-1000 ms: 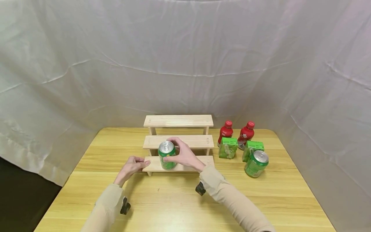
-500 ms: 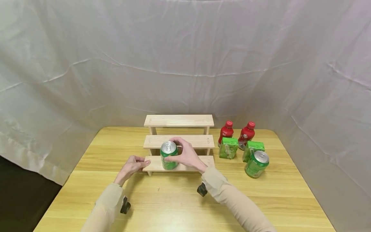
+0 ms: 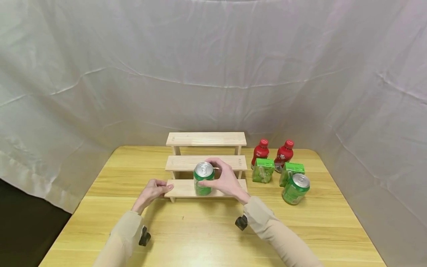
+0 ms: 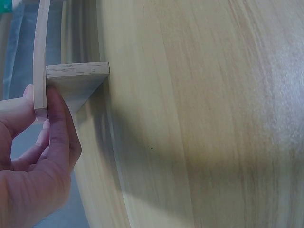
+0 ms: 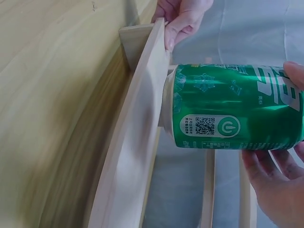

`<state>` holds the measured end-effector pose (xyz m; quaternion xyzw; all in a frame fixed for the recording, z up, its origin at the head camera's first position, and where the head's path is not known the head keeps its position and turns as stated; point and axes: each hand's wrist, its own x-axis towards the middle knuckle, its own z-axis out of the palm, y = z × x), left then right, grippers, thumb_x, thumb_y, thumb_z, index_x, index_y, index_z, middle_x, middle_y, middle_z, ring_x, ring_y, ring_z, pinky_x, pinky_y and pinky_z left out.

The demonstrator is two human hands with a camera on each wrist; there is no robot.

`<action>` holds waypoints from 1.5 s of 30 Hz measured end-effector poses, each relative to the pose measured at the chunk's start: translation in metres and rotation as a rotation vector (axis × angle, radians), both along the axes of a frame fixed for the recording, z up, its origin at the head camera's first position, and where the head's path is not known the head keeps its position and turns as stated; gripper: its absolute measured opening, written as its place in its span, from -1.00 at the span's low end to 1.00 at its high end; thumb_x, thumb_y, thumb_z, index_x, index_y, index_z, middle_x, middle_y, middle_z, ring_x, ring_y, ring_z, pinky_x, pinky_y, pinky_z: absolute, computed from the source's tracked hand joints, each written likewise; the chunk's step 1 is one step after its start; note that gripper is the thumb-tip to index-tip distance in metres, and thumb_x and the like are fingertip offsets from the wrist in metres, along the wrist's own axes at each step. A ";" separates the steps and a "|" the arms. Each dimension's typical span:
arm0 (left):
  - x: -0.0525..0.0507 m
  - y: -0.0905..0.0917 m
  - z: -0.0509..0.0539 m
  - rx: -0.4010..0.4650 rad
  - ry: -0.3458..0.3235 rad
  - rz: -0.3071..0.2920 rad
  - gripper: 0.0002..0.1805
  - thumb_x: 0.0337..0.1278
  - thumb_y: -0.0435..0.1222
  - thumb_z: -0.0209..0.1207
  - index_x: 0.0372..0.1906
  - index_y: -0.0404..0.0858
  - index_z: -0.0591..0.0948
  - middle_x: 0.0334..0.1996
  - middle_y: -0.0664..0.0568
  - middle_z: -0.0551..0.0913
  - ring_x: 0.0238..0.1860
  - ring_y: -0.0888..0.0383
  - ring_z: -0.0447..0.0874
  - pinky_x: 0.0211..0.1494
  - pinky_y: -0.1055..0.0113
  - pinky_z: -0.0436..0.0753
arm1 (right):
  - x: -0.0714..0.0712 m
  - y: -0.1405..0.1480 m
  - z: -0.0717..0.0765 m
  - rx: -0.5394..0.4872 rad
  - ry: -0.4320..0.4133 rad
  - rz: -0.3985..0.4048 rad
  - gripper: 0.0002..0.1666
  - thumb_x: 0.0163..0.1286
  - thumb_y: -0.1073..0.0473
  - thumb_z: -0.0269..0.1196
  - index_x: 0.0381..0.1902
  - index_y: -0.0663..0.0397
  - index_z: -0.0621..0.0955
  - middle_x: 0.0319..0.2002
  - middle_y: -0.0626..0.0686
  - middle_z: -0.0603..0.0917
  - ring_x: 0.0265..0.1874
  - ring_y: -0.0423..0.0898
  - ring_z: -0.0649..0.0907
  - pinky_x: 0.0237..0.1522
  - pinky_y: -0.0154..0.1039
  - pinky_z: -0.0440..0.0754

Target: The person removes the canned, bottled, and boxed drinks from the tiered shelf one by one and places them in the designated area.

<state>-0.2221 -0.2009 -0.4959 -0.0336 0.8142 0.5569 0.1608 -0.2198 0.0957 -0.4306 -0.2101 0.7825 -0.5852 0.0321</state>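
A green soda can (image 3: 204, 179) stands upright on the lowest step of the wooden three-tier shelf (image 3: 180, 188). My right hand (image 3: 227, 180) grips it from the right, thumb in front and fingers behind. In the right wrist view the can (image 5: 223, 107) shows a QR code, and its base is at the step's board. At the left end of the same step, my left hand (image 3: 153, 191) pinches the board between thumb and fingers. The left wrist view shows this pinch close up, with the fingers (image 4: 59, 128) under the board's edge (image 4: 40, 71).
Right of the shelf stand two red bottles (image 3: 260, 152), two green cartons (image 3: 262, 170) and a second green can (image 3: 295, 189). A grey curtain (image 3: 213, 74) hangs behind and at both sides of the wooden table (image 3: 200, 237).
My right hand has moved the green can to the right along the lowest step, from left of the middle to about the middle. My left hand has stayed at the step's left end.
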 end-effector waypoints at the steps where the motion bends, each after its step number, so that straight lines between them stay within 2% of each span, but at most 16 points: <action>1: 0.000 0.000 0.000 -0.001 -0.001 0.000 -0.61 0.34 -0.28 0.24 -0.05 -0.62 0.54 -0.37 0.01 0.64 -0.36 0.19 0.56 -0.15 0.26 0.71 | 0.001 0.002 0.000 -0.001 0.000 -0.008 -0.22 0.04 0.21 0.58 0.22 -0.02 0.52 0.11 0.09 0.66 0.07 -0.03 0.65 0.15 0.00 0.63; 8: 0.000 0.000 -0.001 -0.003 -0.006 0.002 -0.59 0.34 -0.28 0.23 -0.01 -0.63 0.53 -0.35 -0.01 0.64 -0.35 0.18 0.56 -0.12 0.22 0.71 | 0.004 0.021 0.002 -0.008 -0.003 -0.050 -0.25 0.04 0.25 0.57 0.20 0.00 0.52 0.09 0.10 0.66 0.03 -0.05 0.67 0.08 -0.07 0.67; 14: 0.000 0.000 0.000 -0.002 -0.002 -0.001 -0.60 0.33 -0.28 0.24 -0.03 -0.62 0.55 -0.37 0.02 0.66 -0.36 0.21 0.56 -0.14 0.26 0.69 | 0.008 0.042 0.006 -0.030 0.023 -0.051 -0.24 0.04 0.30 0.56 0.21 0.10 0.50 0.09 0.21 0.66 0.02 0.04 0.69 0.08 -0.05 0.67; 23: 0.001 0.001 0.000 0.002 -0.003 0.006 -0.61 0.32 -0.30 0.25 -0.03 -0.62 0.55 -0.37 0.02 0.66 -0.37 0.22 0.56 -0.17 0.31 0.69 | 0.009 0.077 0.012 0.023 0.098 -0.130 -0.23 0.03 0.32 0.57 0.21 0.17 0.52 0.08 0.22 0.67 0.09 0.08 0.65 0.26 0.04 0.59; 25: 0.000 0.001 0.001 0.000 -0.002 0.005 -0.61 0.32 -0.29 0.25 -0.03 -0.62 0.55 -0.37 0.03 0.66 -0.37 0.22 0.56 -0.17 0.30 0.68 | 0.009 0.085 0.013 0.039 0.101 -0.155 -0.23 0.02 0.32 0.57 0.21 0.17 0.52 0.09 0.21 0.67 0.09 0.01 0.64 0.27 -0.03 0.59; 32: -0.001 0.000 -0.001 0.007 0.003 0.001 -0.61 0.34 -0.29 0.23 -0.05 -0.62 0.56 -0.40 0.05 0.64 -0.39 0.22 0.53 -0.21 0.33 0.65 | 0.012 0.114 0.014 0.079 0.126 -0.214 -0.23 0.04 0.30 0.57 0.22 0.18 0.50 0.09 0.21 0.65 0.02 -0.32 0.60 0.13 -0.49 0.57; 38: -0.001 -0.001 -0.001 -0.002 0.010 -0.009 -0.59 0.35 -0.28 0.23 -0.03 -0.64 0.55 -0.36 0.01 0.66 -0.36 0.21 0.56 -0.17 0.30 0.68 | 0.017 0.136 0.012 0.120 0.108 -0.281 -0.22 0.05 0.24 0.58 0.23 0.12 0.51 0.11 0.18 0.64 -0.01 -0.40 0.58 0.08 -0.60 0.52; 45: -0.001 0.000 -0.001 -0.018 0.005 -0.004 -0.59 0.34 -0.27 0.24 -0.03 -0.62 0.55 -0.37 0.00 0.66 -0.37 0.20 0.54 -0.18 0.27 0.66 | 0.024 0.153 0.006 0.156 0.032 -0.330 -0.17 0.09 0.17 0.57 0.29 0.13 0.46 0.16 0.17 0.60 0.06 -0.40 0.53 0.12 -0.67 0.44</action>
